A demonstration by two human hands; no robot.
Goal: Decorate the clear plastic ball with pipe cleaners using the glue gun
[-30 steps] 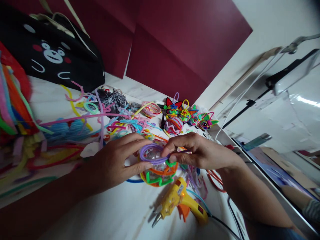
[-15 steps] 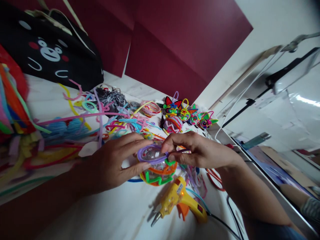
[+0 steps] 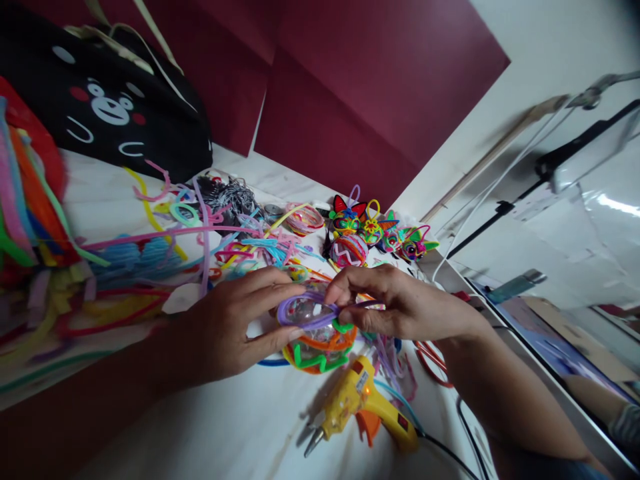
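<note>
Head view shows the purple loop (image 3: 284,312) above the clear ball (image 3: 320,357), contact unclear; it looks light, soft and bendable, best held lightly by its rim. Left hand (image 3: 227,320) clasps one end, thumb against fingers across it; right hand (image 3: 400,303) pinches the other. Nearby on the bench (image 3: 240,420) lies a glue gun (image 3: 353,393).

No words, brands or numbers can be read. The glue gun (image 3: 345,400) bears a small pale label (image 3: 362,380) with dark marks too small and blurred to make out, and on its handle a red switch (image 3: 403,422) whose marking, if any, cannot be told. The black bag (image 3: 145,127) carries a printed cartoon face (image 3: 111,111) in white with red cheek spots, and below it two white U-shaped curves (image 3: 80,132), a drawing rather than lettering.
</note>
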